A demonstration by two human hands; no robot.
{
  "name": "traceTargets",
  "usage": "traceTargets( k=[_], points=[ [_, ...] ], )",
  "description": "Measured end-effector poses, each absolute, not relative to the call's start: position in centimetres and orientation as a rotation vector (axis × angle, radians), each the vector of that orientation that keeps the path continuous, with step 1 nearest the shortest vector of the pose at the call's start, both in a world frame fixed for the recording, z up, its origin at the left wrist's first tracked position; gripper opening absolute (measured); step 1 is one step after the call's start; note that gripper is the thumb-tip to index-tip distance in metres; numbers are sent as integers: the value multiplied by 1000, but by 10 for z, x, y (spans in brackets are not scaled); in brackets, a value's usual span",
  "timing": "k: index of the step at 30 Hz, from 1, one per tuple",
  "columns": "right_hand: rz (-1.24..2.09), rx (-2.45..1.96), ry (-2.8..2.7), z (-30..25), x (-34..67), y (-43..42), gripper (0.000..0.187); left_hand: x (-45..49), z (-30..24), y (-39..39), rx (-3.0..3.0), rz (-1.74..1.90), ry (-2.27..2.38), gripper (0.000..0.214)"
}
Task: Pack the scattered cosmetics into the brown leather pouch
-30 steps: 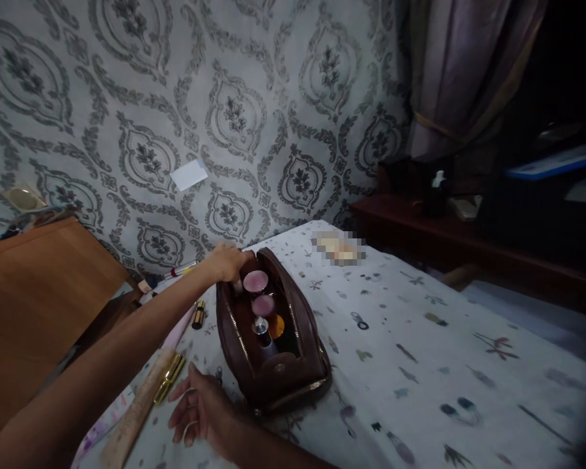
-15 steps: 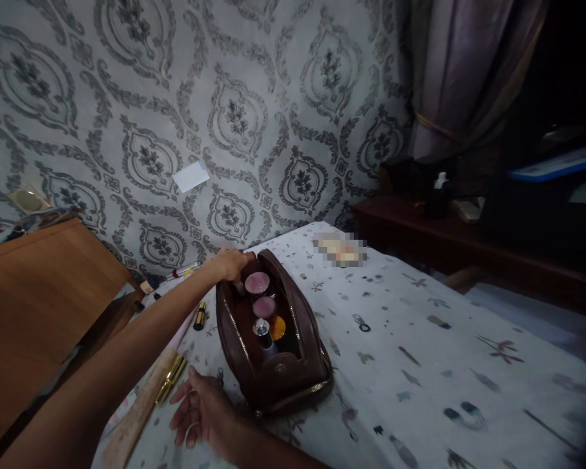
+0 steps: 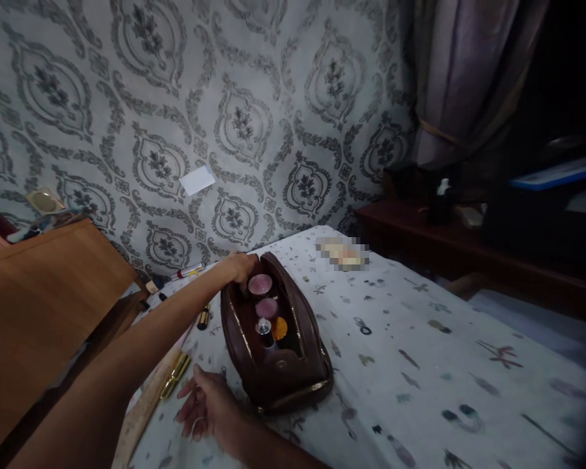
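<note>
A brown leather makeup bag (image 3: 303,326) lies unzipped on the patterned sheet. Inside it are two round pink-topped items (image 3: 260,284), an orange round item (image 3: 279,328) and a small bottle with a clear, shiny cap (image 3: 264,327). My left hand (image 3: 241,267) is closed around the bag's far left edge, its fingers partly hidden inside the opening. Left of the bag's near end, my right hand (image 3: 202,404) holds nothing, fingers loosely apart and palm turned sideways. Just beyond its fingertips lies a gold tube (image 3: 176,376).
A small black-and-gold bottle (image 3: 204,318) and several cosmetics (image 3: 188,271) lie left of the bag. A wooden panel (image 3: 53,280) borders the left side. A blurred item (image 3: 342,254) rests at the far edge. Dark red furniture (image 3: 410,228) stands at right.
The view has shifted slightly, so the wall and things at left appear further right. My left hand stays at the bag's far end, and my right hand remains open beside it.
</note>
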State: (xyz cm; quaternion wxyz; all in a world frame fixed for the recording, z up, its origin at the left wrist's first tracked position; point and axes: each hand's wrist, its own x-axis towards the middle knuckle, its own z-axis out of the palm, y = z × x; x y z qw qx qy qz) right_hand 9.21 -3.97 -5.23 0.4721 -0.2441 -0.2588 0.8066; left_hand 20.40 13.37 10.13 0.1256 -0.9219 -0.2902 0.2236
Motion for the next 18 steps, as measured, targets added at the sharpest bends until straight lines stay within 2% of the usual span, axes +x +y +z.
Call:
traceTargets(
  k=[13,18],
  points=[
    [1940,-600,-766,-52,91,-41,69,200,108,130,-2609,754,-876,57],
    [1936,-608,-778,-53,90,-42,69,200,107,134,-2667,669,-877,68]
  ],
)
